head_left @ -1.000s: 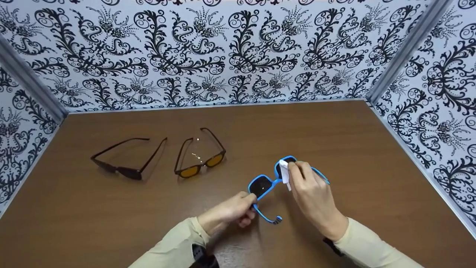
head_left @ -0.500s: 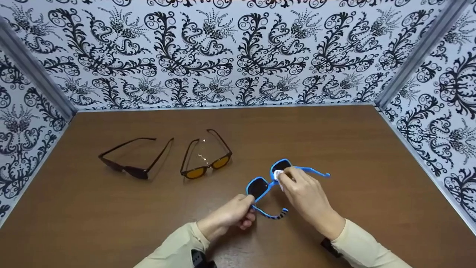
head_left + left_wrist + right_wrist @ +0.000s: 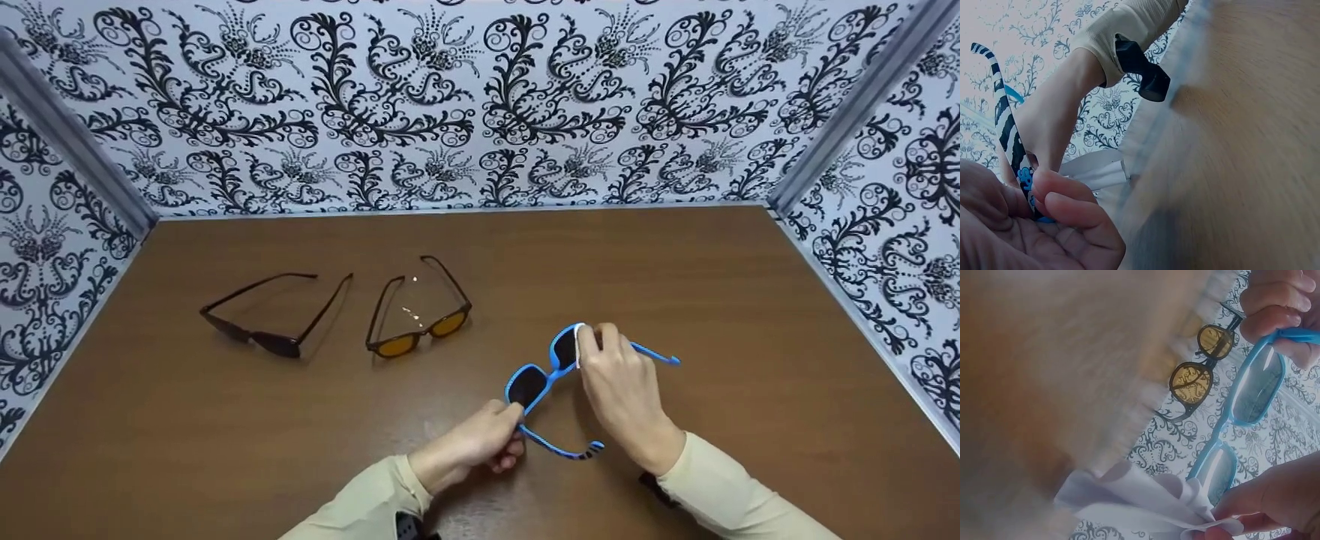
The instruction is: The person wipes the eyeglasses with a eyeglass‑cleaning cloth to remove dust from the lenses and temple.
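Note:
Blue-framed sunglasses (image 3: 528, 384) with dark lenses are held up over the table, their arms unfolded. My left hand (image 3: 476, 439) grips them at the corner by one hinge, thumb by the lens. In the left wrist view, fingers curl round the base of a zebra-striped temple arm (image 3: 1008, 124). My right hand (image 3: 622, 390) pinches a white cloth (image 3: 1123, 500) against the farther lens, partly covering it. Most of the cloth is hidden behind that hand in the head view; its folds hang loose in the right wrist view.
Left on the brown table (image 3: 675, 262) lie dark sunglasses (image 3: 274, 343) and, beside them, orange-lensed glasses (image 3: 397, 346), both with arms unfolded. Patterned black-and-white panels (image 3: 480, 105) wall the table at the back and sides.
The right hand and cloth slid to the lens's inner lower side, then back toward its outer side. The blue sunglasses tilted slightly; the left hand kept its grip. The other glasses stayed put.

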Tool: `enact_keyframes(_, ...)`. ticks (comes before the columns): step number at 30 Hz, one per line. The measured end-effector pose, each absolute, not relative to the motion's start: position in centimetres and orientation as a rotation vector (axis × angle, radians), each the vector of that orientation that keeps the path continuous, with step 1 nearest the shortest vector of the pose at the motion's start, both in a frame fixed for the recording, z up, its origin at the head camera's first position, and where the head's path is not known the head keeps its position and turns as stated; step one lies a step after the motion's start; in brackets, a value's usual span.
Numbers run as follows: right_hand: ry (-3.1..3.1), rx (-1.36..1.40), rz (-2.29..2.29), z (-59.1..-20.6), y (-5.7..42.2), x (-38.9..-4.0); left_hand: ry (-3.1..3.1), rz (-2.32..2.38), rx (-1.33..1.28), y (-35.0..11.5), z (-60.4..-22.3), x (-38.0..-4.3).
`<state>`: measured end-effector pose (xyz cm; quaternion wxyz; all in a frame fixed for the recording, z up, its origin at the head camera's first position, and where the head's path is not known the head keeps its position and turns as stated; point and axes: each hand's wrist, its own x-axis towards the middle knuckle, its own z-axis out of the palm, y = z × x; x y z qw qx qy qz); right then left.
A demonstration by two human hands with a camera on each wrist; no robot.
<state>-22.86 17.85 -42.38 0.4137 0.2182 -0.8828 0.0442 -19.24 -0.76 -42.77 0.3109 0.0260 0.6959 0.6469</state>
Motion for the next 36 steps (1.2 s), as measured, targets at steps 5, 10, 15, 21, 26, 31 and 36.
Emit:
enact_keyframes(5, -2.266, 0.628, 0.201, -41.7, 18.0, -23.2, 1.883, 1.690, 0.110, -0.8, -42.4, -19.4)
enact_keyframes(10, -2.333, 0.807, 0.303, -41.0, 18.3, -23.5, 1.886, 1.691, 0.126, -0.9, -42.1, -19.8)
enact_keyframes(15, -2.347, 0.879, 0.143, -40.7, 18.7, -23.4, 1.848, 1.706, 0.127, -0.9, -42.0, -20.0)
enact_keyframes(21, -2.331, 0.796, -0.116, -40.8, 18.8, -23.5, 1.817, 1.691, 0.125, -0.9, -42.2, -19.9)
enact_keyframes(26, -2.307, 0.700, -0.102, -40.9, 18.8, -23.9, 1.847, 1.685, 0.132, -1.0, -42.5, -19.7)
enact_keyframes(31, -2.287, 0.689, 0.025, -40.8, 18.8, -24.0, 1.893, 1.646, 0.146, -1.0, -42.3, -19.7)
enact_keyframes(36, -2.380, 0.815, 0.203, -40.1, 18.9, -24.0, 1.927, 1.636, 0.136, -1.0, -42.0, -19.8)
